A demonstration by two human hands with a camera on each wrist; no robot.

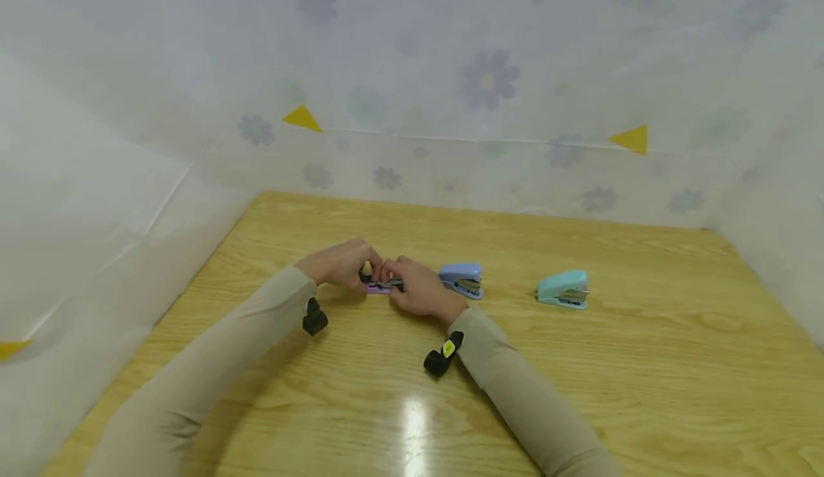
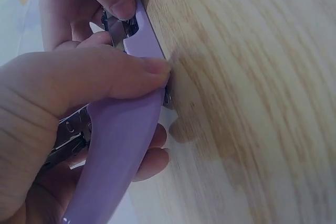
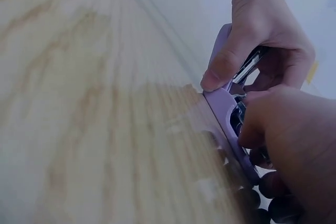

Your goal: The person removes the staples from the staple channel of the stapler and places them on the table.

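Note:
A small lilac stapler (image 1: 381, 287) lies on the wooden table (image 1: 644, 362) between both hands. My left hand (image 1: 344, 263) grips it, thumb pressed across the lilac body (image 2: 123, 145) and fingers curled beneath. The right hand (image 1: 418, 287) pinches the other end of the stapler (image 3: 223, 103), its fingers at the metal staple channel (image 3: 251, 64). In the left wrist view the metal insides (image 2: 68, 135) show at the open side. Most of the stapler is hidden by the hands in the head view.
A blue-lilac stapler (image 1: 460, 279) sits just right of my right hand. A mint-green stapler (image 1: 563, 289) lies farther right. Flowered plastic sheeting (image 1: 450, 105) walls in the table at the back and both sides.

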